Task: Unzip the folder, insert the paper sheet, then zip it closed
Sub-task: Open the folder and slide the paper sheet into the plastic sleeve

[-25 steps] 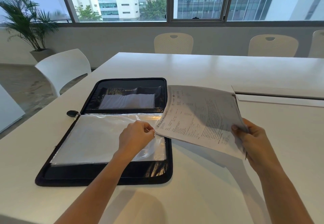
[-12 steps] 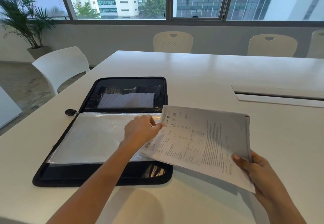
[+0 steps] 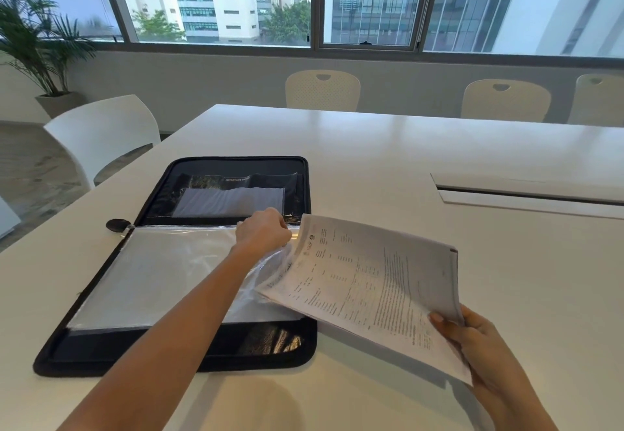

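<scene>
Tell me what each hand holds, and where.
Right hand: printed white paper sheet, near right corner. Left hand: clear plastic sleeve, far right edge.

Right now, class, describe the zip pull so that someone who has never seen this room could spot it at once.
Start at the white table and find the open black folder lying near its left edge. Follow the fold between its two halves out to the left. The zip pull is the small dark oval tab lying on the table just outside the folder, the only loose black bit there.
</scene>
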Available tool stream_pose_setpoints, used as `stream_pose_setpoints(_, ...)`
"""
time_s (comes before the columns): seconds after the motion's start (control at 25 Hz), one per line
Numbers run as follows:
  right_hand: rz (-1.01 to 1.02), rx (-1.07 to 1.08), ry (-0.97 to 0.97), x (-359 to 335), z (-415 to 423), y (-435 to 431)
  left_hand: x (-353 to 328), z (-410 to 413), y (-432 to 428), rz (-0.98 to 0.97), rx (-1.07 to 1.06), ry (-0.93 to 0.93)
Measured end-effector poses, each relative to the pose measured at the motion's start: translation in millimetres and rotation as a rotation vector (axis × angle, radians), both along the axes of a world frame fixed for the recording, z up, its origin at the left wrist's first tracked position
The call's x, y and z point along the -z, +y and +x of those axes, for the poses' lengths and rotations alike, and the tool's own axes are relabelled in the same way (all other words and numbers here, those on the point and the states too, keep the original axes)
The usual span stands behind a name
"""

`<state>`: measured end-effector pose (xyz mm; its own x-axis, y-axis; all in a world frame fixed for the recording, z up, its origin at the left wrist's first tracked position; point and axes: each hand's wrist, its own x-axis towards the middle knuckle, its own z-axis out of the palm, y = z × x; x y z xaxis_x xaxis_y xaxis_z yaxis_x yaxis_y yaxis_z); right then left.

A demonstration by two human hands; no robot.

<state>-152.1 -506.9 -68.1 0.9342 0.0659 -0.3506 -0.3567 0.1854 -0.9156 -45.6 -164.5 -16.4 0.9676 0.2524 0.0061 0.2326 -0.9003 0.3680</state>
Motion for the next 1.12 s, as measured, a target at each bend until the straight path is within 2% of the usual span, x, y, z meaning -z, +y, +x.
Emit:
stream_pose_setpoints(0.4, -0.150, -0.247, 0.108, -34, 61, -18, -3, 15, 3, -0.014, -0.028, -0.170)
stream_pose_setpoints(0.68, -0.187, -0.305, 0.108, -40, 77, -16, -2, 16, 2, -0.001, -0.002, -0.236)
stream_pose_setpoints(0.84, -0.138, -0.256, 0.098, -41, 85, -10, 0, 9, 2, 0.002, 0.043, -0.168)
stream_pose_setpoints(0.96, -0.096, -0.263, 0.108, -37, 88, -1, 5, -7, -1, -0.045, 0.090, -0.036)
stream_pose_setpoints(1.04, -0.081, -0.255, 0.115, -36, 90, 1, 3, -25, 2, -0.070, 0.194, 0.027)
stream_pose_setpoints(1.12, -0.064, -0.259, 0.119, -34, 92, -2, 4, -51, 10, -0.006, 0.357, 0.107)
